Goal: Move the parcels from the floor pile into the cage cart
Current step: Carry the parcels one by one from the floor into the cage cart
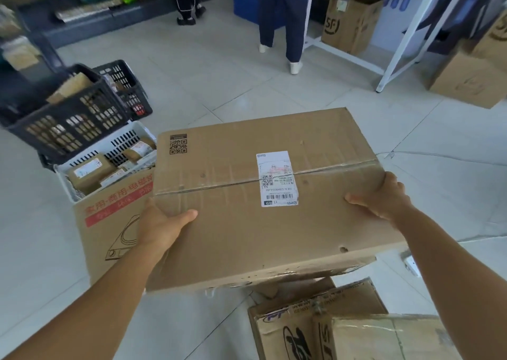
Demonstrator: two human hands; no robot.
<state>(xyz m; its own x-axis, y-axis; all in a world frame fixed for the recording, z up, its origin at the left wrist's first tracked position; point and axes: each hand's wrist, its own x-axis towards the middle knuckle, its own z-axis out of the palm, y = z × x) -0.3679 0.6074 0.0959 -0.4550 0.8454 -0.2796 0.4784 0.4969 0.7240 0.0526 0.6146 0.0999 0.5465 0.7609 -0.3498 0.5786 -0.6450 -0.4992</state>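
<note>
Two hands carry one box (263, 195) above the floor (219, 79): left hand (162, 225) grips its left edge, right hand (384, 197) grips its right edge

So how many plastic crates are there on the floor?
3, all at left: a black crate, a second black crate behind it, and a white crate underneath. Others may be hidden.

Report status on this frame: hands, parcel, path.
Left hand and right hand grip big box by its sides, lifted. Baskets on left, two people standing ahead.
</note>
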